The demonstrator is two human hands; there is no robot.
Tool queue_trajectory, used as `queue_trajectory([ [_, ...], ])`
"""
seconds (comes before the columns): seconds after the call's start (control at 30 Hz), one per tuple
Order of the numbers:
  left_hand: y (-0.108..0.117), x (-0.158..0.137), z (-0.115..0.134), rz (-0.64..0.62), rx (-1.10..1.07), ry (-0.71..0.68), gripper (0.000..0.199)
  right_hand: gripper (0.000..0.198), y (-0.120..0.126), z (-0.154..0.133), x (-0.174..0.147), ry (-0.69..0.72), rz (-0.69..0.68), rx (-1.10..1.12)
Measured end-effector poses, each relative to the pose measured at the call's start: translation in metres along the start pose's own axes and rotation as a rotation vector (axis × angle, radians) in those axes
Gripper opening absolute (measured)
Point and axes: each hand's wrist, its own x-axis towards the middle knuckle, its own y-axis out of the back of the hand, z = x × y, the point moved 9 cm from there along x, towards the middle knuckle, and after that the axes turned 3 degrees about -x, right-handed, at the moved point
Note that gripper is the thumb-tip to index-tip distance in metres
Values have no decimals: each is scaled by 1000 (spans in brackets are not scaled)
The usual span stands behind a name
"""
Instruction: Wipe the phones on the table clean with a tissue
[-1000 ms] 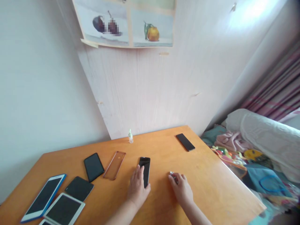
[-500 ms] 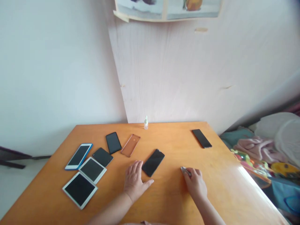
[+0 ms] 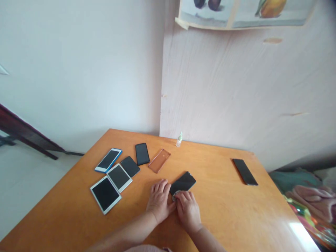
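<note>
A black smartphone [image 3: 183, 182] lies tilted on the wooden table in front of me. Beside its left end rests my left hand [image 3: 160, 201], fingers stretched out; its thumb reaches toward the phone's near corner. My right hand [image 3: 188, 211] is closed at that same corner, pinching a small whitish-grey cloth-like piece [image 3: 175, 196] against or right at the phone's edge. Most of that piece is hidden by the fingers. Behind the phone lies a clear brownish phone case [image 3: 159, 161]. Farther back stands a small clear bottle [image 3: 179, 140] with a pale green top.
On the left lie a blue-edged white phone [image 3: 108, 160], two white-framed tablets [image 3: 106, 194] and two dark devices [image 3: 142, 154]. Another black phone [image 3: 245, 172] lies far right. The wall borders the table's back edge, and pink cloth [image 3: 312, 201] sits beyond its right side.
My right hand has moved left with the whitish-grey piece, from bare table to the phone's near corner. My left hand stays beside the phone. The view has turned left and tilted.
</note>
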Motion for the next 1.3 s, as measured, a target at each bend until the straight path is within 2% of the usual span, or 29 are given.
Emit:
queue_trajectory([
  [0.1,0,0,1,-15,-9,12,61,34,-7,-8,-10,111,-24,-93],
  [0.23,1,1,2,-27,-7,32,61,42,-5,12,-11,163,-91,-259],
  [0.4,2,3,5,-11,-22,19,61,44,8,61,5,-139,-105,-415],
  [0.47,2,3,4,-5,-28,16,60,46,1,51,1,-111,-152,-393],
  [0.57,1,2,3,0,-40,14,57,48,-17,13,-16,139,-271,-279],
  [0.63,2,2,3,5,-49,14,56,48,-19,6,-19,208,-302,-251],
  [0.7,3,2,3,8,-52,15,58,47,-12,24,-8,116,-280,-301],
  [0.8,3,2,5,10,-47,16,60,49,5,59,9,-142,-197,-421],
  [0.83,3,2,5,11,-46,17,60,49,5,61,10,-163,-188,-433],
  [0.87,3,2,5,12,-46,17,60,49,2,55,10,-129,-199,-422],
  [0.97,3,2,4,12,-44,21,56,48,-17,19,-3,159,-306,-313],
  [1.0,3,2,4,11,-43,22,56,47,-20,13,-6,215,-328,-289],
  [1.07,3,2,5,5,-37,23,56,47,-16,20,-1,157,-307,-312],
  [1.17,3,2,6,0,-32,25,61,48,0,49,16,-107,-216,-412],
  [1.2,3,2,5,1,-34,27,60,48,0,51,18,-125,-214,-417],
  [1.23,3,2,5,4,-38,30,60,48,-3,45,19,-84,-232,-400],
  [1.3,3,1,4,6,-50,34,59,47,-15,24,14,101,-298,-324],
])
